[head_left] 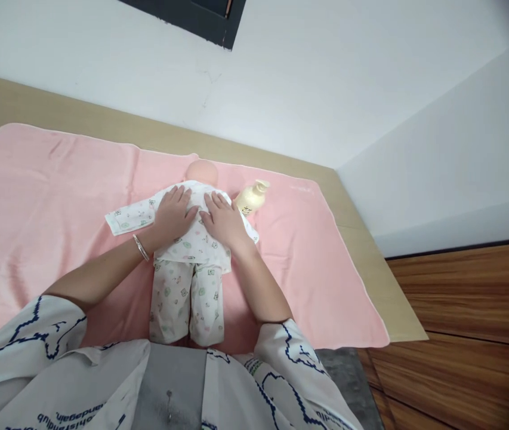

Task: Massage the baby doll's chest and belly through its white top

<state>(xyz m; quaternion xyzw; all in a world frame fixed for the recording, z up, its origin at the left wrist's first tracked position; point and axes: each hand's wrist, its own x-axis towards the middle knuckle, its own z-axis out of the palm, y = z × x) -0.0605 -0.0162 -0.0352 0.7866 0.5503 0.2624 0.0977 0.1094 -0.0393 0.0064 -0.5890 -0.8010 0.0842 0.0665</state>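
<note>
L hand & R hand both open, palms down on the doll, gripping nothing! Doll's out flat on the blanket, face down by the look of it. Best technique here, I'd say: 2 palms, equal light pressure, shirt kept smooth w/o bunching. Bottle sits just beside the R hand (no knocks, pls!), so short strokes on that side look wise.

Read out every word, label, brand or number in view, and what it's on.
"andagain.": printed shirt, tentative; its other lettering is too distorted to read.
Pump bottle: dark marks, too small to read.
Pink blanket: faint corner mark, unreadable.
Doll's outfit: no readable words.
</note>
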